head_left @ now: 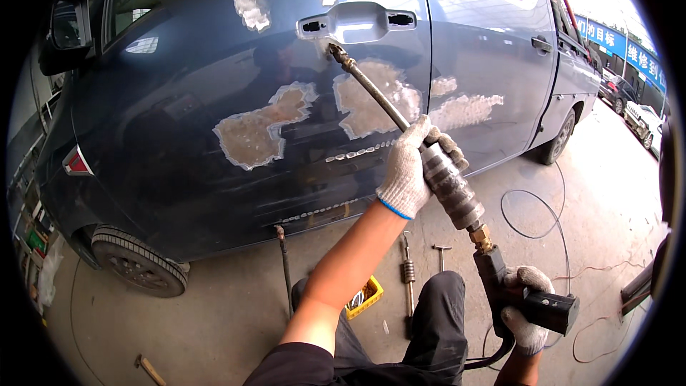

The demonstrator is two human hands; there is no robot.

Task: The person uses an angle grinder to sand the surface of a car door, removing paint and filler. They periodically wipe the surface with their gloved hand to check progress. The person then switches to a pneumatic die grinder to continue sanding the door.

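A slide-hammer dent puller (454, 187) slants up from the lower right to the blue car door (179, 143). Its tip is at the door just below the handle recess (357, 23); whether it touches, I cannot tell. My left hand (406, 171), in a white knit glove, is closed round the rod at the upper end of the ribbed sliding weight. Lower down, my gloved right hand (525, 329) wraps the black pistol grip at the tool's rear. Bare sanded patches (371, 96) mark the door below the tip, with a row of small weld marks (357, 151) under them.
On the floor lie another slide hammer (409, 271), a T-handled tool (441, 250), a hammer (148, 368) and a yellow basket (368, 299). A rod (284, 264) stands against the door's lower edge. Cables (536, 232) loop at the right, near a dark post (638, 287).
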